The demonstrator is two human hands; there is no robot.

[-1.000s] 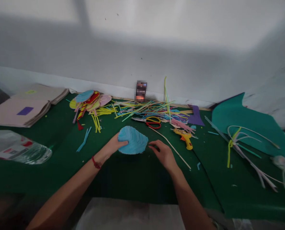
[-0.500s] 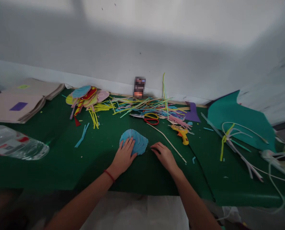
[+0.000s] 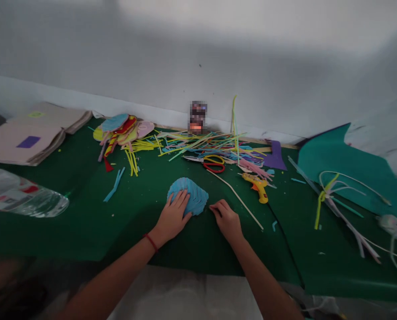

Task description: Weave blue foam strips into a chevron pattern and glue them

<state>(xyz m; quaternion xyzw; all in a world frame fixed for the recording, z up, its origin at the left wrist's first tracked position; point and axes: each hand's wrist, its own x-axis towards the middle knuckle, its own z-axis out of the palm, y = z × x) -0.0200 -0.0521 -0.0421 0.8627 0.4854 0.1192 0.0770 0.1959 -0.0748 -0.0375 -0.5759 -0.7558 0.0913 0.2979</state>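
Note:
A rounded blue piece with ridged, layered strips (image 3: pixel 195 196) lies on the green table covering (image 3: pixel 145 235). My left hand (image 3: pixel 174 217) rests flat on its left part, fingers stretched out. Just off the piece's right edge, my right hand (image 3: pixel 227 218) is closed in a pinch, touching or nearly touching the table. Whatever those fingertips hold, if anything, is too small to make out. Right of that hand lies a thin, pale bent stick (image 3: pixel 235 195). Farther right is a yellow glue gun (image 3: pixel 258 186) with a black cord.
Scissors (image 3: pixel 214 163) lie before a heap of coloured strips (image 3: pixel 201 144). Cut-out shapes (image 3: pixel 118 129), a cardboard folder (image 3: pixel 28 138) and a plastic bottle (image 3: pixel 25 195) are at left. A teal sheet (image 3: pixel 348 164) and white cables (image 3: pixel 394 231) are at right.
The camera view has shifted slightly. My left hand stays flat on the blue piece; my right hand stays pinched beside it, its fingers drawn in a little more.

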